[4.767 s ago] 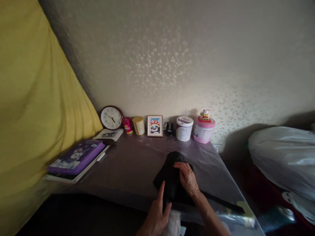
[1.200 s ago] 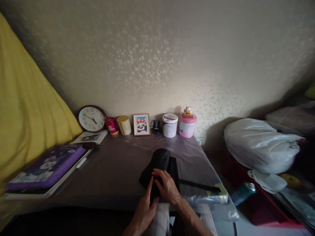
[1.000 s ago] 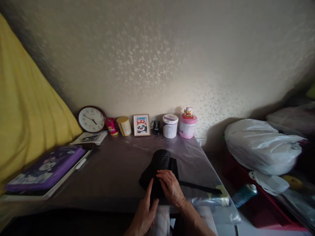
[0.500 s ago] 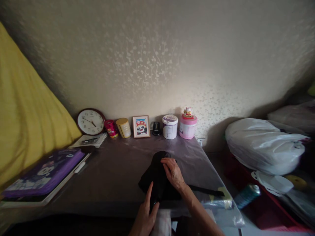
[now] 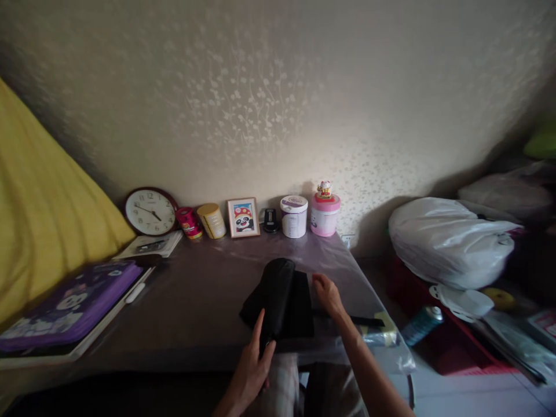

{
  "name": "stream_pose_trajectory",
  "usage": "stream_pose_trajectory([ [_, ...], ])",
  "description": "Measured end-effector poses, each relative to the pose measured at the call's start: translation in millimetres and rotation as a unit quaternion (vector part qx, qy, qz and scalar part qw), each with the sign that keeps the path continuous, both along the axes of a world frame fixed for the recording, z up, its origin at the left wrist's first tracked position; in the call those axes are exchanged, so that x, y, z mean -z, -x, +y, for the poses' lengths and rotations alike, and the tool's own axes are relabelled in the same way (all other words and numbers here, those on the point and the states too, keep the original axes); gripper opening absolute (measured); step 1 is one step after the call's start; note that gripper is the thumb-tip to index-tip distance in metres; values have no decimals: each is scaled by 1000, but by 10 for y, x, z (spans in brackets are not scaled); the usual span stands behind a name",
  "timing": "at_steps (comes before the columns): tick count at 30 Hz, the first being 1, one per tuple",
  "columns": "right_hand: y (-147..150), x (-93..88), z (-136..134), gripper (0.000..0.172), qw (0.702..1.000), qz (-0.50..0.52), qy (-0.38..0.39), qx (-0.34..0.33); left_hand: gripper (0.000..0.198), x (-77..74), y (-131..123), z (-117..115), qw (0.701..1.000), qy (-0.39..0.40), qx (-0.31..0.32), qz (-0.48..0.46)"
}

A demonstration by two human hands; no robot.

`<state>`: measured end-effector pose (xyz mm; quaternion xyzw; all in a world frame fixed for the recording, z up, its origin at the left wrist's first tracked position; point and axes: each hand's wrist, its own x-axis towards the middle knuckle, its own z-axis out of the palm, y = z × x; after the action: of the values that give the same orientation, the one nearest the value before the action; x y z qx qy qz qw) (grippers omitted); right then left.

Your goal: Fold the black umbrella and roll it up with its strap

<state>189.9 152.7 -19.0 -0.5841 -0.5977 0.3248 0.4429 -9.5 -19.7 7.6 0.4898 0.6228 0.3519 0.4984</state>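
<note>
A black cloth bundle that looks like a folded umbrella [image 5: 278,295] lies near the table's front edge. Its middle is a rounded roll, with one loose flap on the left and a flatter one on the right. My left hand [image 5: 252,362] grips its near end, the forefinger stretched along the cloth and the thumb beside a small shiny part. Just past the right flap's edge is my right hand [image 5: 329,296], its fingers curled in; what they hold, if anything, is hidden. A black strip [image 5: 367,321] sticks out to the right behind my right wrist.
Along the wall stand a clock [image 5: 151,212], a picture frame [image 5: 243,218], tins and tubs [image 5: 294,220]. A purple case [image 5: 69,307] lies at left. Beyond the table's right edge are a spray can [image 5: 422,325] and a red crate [image 5: 456,353] under a white bag [image 5: 447,243].
My right hand has come off the top of the black bundle and moved right, past its edge. The right flap now shows spread flat. My left hand keeps its grip; the view has shifted slightly.
</note>
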Motion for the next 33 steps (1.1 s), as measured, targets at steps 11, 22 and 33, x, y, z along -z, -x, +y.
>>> stream_pose_trajectory([
  [11,118,-51,-169,32,986,111,106,-58,68,26,-10,-4,1000,16,-8,2],
  [22,333,-221,-264,39,987,84,102,-86,70,-34,0,-7,1000,-5,4,3],
  [33,481,-250,-190,36,990,85,78,-80,69,-32,-4,-8,998,-12,-18,-60],
])
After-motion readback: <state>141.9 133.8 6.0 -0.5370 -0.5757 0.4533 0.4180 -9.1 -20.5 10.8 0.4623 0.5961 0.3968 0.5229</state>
